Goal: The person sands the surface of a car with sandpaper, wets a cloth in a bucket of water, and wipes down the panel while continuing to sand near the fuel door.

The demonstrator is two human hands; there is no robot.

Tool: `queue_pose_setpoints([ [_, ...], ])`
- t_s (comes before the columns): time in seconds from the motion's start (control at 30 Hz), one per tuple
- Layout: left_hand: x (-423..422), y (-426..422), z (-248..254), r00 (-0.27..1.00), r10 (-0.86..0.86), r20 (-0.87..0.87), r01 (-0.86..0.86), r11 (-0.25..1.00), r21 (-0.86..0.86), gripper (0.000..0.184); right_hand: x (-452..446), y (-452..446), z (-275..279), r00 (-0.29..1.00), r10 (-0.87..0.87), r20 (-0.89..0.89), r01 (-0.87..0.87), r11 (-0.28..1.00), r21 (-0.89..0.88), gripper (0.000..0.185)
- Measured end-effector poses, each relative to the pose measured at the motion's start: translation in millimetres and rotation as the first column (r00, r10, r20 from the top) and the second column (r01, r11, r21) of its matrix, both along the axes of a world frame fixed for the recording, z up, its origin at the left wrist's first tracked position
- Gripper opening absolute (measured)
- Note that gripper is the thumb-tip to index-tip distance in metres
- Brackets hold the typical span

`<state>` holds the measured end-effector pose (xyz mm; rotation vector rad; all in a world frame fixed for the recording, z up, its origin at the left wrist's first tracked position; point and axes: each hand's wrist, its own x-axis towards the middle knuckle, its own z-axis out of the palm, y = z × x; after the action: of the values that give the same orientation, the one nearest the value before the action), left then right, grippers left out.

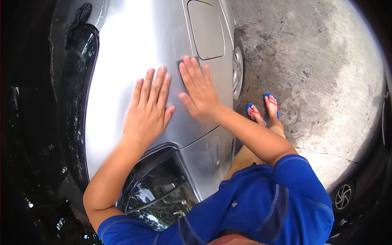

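Here, the left hand [149, 107] lies open on a silver car [130, 36], the right hand [201, 93] flat over a dark patch [182, 83].

Dark flat piece [179, 63] mostly hidden under the right hand [198, 90]; can't tell what it is. Silver car [130, 36] cut off at 12 o'clock. Blackish lump [79, 19] between 10 and 11 o'clock, unidentifiable. Shirt mark [234, 204] at 5 o'clock, too small to read.
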<state>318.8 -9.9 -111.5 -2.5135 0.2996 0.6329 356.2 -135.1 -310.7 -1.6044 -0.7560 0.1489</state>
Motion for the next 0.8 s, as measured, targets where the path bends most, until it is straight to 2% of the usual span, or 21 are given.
queue_pose_setpoints([
  [0.03,-11.9,-6.0,-8.4,0.996,-0.036,-0.077,0.036,0.999,0.001,0.086,-39.2,-25.9,-13.4,0.994,0.11,-0.026,-0.111,0.993,-0.042,0.078],
  [0.07,-25.2,-12.4,-14.0,0.985,-0.087,-0.15,0.081,0.996,-0.044,0.085,-75.4,-51.8,-23.3,0.972,0.193,-0.131,-0.193,0.981,0.013,0.078],
  [0.1,-34.4,-15.1,-17.8,0.949,-0.209,-0.235,0.197,0.978,-0.073,0.088,-106.2,-78.5,-29.4,0.934,0.259,-0.245,-0.252,0.966,0.06,0.078],
  [0.17,-11.2,-10.1,-21.5,0.913,-0.293,-0.284,0.257,0.954,-0.157,0.089,-124.2,-105.2,-32.8,0.846,0.337,-0.413,-0.294,0.941,0.166,0.078],
  [0.23,46.7,1.7,-31.5,0.958,-0.227,-0.176,0.193,0.962,-0.194,0.087,-125.0,-116.0,-31.9,0.771,0.367,-0.521,-0.262,0.928,0.266,0.078],
  [0.3,124.8,25.6,-38.4,0.963,-0.224,0.147,0.234,0.971,-0.057,0.082,-90.7,-108.2,-29.0,0.828,0.306,-0.47,-0.201,0.944,0.26,0.075],
  [0.37,192.9,51.0,-36.5,0.915,-0.138,0.378,0.118,0.99,0.077,0.085,-43.9,-92.1,-28.2,0.885,0.227,-0.406,-0.136,0.961,0.241,0.075],
  [0.47,174.3,50.5,-52.8,0.882,-0.186,0.433,0.183,0.982,0.048,0.087,20.5,-65.4,-20.8,0.953,0.089,-0.29,-0.028,0.978,0.207,0.075],
  [0.53,100.0,16.8,-43.9,0.976,-0.145,0.16,0.164,0.98,-0.113,0.095,33.8,-54.0,-12.0,0.961,0.025,-0.274,0.029,0.981,0.19,0.076],
  [0.57,61.5,1.8,-34.6,0.991,-0.124,-0.046,0.118,0.987,-0.106,0.103,21.3,-51.6,-9.6,0.965,0.07,-0.252,-0.023,0.983,0.185,0.077],
  [0.6,21.5,-2.6,-22.5,0.979,-0.126,-0.158,0.11,0.988,-0.107,0.108,-4.8,-50.7,-9.7,0.967,0.113,-0.229,-0.073,0.981,0.178,0.078],
  [0.67,-19.9,-1.6,17.3,0.992,-0.018,-0.126,0.011,0.998,-0.054,0.108,-62.1,-58.6,-5.4,0.944,0.297,-0.145,-0.285,0.953,0.099,0.078],
  [0.7,-21.8,8.4,36.8,0.997,0.061,-0.056,-0.061,0.998,0.01,0.108,-71.3,-56.3,-3.0,0.942,0.335,0.019,-0.335,0.942,-0.001,0.077],
  [0.77,-15.4,25.7,82.7,0.971,0.215,0.106,-0.226,0.968,0.109,0.106,-76.3,-47.5,-1.2,0.837,0.434,0.333,-0.376,0.898,-0.227,0.075],
  [0.8,-6.8,31.8,94.9,0.969,0.217,0.115,-0.229,0.969,0.097,0.106,-35.9,-26.6,8.8,0.87,0.344,0.352,-0.282,0.935,-0.216,0.074],
])
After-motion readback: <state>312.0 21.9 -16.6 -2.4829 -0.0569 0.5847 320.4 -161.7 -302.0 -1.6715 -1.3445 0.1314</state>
